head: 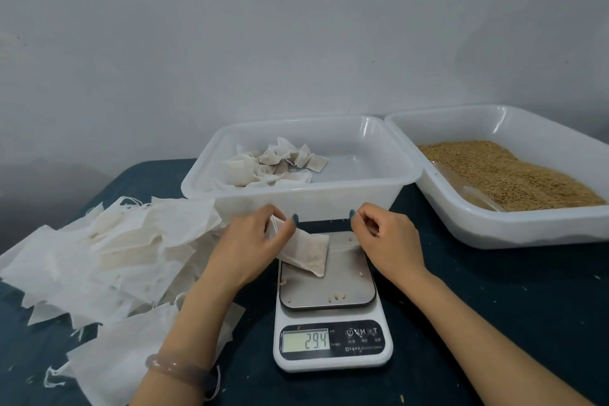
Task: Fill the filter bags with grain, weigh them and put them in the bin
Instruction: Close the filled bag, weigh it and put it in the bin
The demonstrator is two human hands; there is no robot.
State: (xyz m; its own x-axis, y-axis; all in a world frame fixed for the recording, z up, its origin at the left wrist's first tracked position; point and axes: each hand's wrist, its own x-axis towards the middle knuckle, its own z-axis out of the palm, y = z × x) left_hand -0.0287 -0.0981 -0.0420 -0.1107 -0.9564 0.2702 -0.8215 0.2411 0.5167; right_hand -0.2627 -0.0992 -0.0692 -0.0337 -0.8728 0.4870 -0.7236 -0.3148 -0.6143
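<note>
Fingers, left: the left hand (pixel 250 241) has its thumb and fingers curled round the gathered neck of the small off-white paper filter bag (pixel 309 255), clamped on it.
Fingers, right: the right hand (pixel 385 237) has its thumb and forefinger pinched together and the other fingers curled, apparently on the thin white drawstring (pixel 342 249), seen only as a faint line.
Bag position: its filled body lies on the steel platform of the white digital kitchen scale (pixel 329 283), whose display (pixel 306 341) reads 29.4.
Handling: probably light, soft and slack, with the grain shifting inside. The thin paper could tear, so the cinched neck is the safest hold.
Long axis: diagonal, with the neck up-left in the left hand and the flat bottom seam down-right toward the person.
Beyond: the clear plastic bin (pixel 379 181) holding filled bags stands just behind the scale. The white tray of brown grain (pixel 494 227) is at right, and the heap of empty white bags (pixel 115 247) at left.
</note>
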